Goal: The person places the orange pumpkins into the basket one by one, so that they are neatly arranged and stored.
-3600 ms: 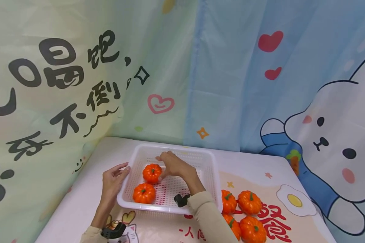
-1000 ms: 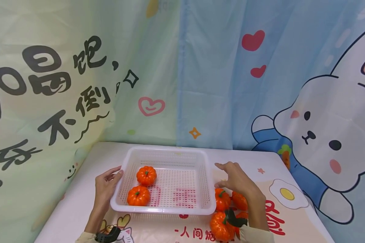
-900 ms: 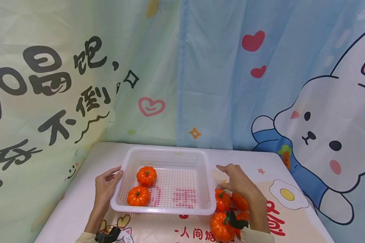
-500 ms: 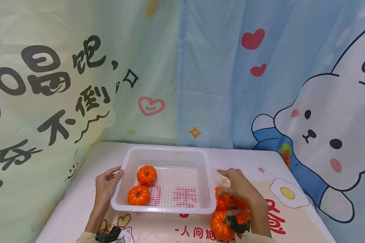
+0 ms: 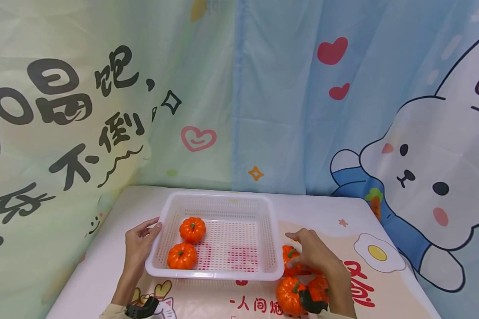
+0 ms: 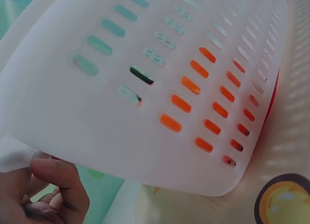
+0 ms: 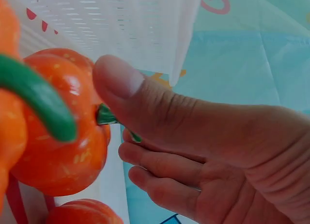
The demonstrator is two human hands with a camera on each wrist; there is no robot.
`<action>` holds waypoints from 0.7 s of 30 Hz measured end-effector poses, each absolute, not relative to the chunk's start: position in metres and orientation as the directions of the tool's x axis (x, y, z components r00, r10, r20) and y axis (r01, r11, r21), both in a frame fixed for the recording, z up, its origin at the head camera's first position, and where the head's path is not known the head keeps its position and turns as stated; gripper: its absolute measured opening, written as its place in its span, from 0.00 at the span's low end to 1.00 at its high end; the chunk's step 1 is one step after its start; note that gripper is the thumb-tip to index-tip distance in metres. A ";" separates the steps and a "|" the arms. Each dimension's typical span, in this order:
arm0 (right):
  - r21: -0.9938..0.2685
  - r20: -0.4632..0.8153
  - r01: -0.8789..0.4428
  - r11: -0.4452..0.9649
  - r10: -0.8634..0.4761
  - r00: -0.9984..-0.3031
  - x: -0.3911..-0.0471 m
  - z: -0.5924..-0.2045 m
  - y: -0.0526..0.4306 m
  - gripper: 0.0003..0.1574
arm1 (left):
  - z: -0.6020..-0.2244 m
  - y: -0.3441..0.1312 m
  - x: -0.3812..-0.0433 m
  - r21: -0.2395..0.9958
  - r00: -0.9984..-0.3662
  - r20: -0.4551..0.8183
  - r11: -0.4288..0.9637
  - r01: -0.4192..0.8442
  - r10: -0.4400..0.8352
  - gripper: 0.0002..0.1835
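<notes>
Firstly: rear pumpkin [image 5: 290, 254], orange, grn. stem, on surface [image 5: 311, 207], just R of basket [image 5: 215, 275]; squat, approx. round, no clear long axis. R hand [image 5: 317, 252] much the nearer, reaching in from R; pumpkin lies on its thumb side, betw. hand & basket wall. Thumb/index spread apart; thumb overlaps pumpkin nr. stem, contact can't tell. Adj.: front pumpkin [image 5: 289, 296]; side pumpkin [image 5: 318, 284], part hidden by blk. wrist device [image 5: 313, 303]. Basket: wht., perf.; L hand [image 5: 139, 241] pinches L rim. Inside, L half: two pumpkins [image 5: 182, 256]. Backdrop: printed curtain [image 5: 271, 110].
</notes>
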State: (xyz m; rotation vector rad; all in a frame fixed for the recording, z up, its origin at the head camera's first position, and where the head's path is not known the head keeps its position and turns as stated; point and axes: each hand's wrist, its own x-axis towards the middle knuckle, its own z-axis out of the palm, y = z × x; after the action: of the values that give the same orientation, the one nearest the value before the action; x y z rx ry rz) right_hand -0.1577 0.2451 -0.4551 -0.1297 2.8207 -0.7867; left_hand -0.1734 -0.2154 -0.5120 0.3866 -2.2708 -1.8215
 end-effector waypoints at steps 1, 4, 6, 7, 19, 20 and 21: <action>-0.518 -0.181 -0.026 0.855 -0.139 -0.974 -0.158 -0.456 0.245 0.49 | -0.512 -0.215 -0.173 0.976 -0.945 -0.005 0.205 -0.076 -0.327 0.24; -0.526 -0.192 -0.011 0.850 -0.132 -0.972 -0.157 -0.459 0.246 0.49 | -0.512 -0.215 -0.173 0.976 -0.944 -0.005 0.205 -0.077 -0.330 0.24; -0.531 -0.202 0.004 0.848 -0.122 -0.972 -0.157 -0.461 0.247 0.48 | -0.512 -0.215 -0.173 0.976 -0.944 -0.005 0.206 -0.077 -0.331 0.24; -0.531 -0.207 0.011 0.847 -0.117 -0.971 -0.157 -0.462 0.247 0.48 | -0.512 -0.215 -0.173 0.976 -0.943 -0.004 0.206 -0.077 -0.332 0.24; -0.543 -0.236 0.031 0.839 -0.118 -0.965 -0.154 -0.472 0.246 0.50 | -0.512 -0.215 -0.173 0.973 -0.945 -0.002 0.218 -0.078 -0.328 0.24; -0.541 -0.233 0.027 0.841 -0.119 -0.965 -0.154 -0.472 0.246 0.50 | -0.513 -0.215 -0.173 0.973 -0.945 -0.001 0.217 -0.076 -0.328 0.24; -0.539 -0.231 0.024 0.842 -0.120 -0.965 -0.154 -0.473 0.246 0.50 | -0.513 -0.215 -0.173 0.974 -0.945 0.001 0.215 -0.074 -0.328 0.24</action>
State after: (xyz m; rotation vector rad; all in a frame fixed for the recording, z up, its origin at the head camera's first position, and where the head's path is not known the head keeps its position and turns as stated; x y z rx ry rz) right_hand -0.1543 0.2458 -0.4729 -0.0734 2.7647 -0.8140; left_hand -0.1735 -0.2146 -0.5128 0.3840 -2.2783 -1.8080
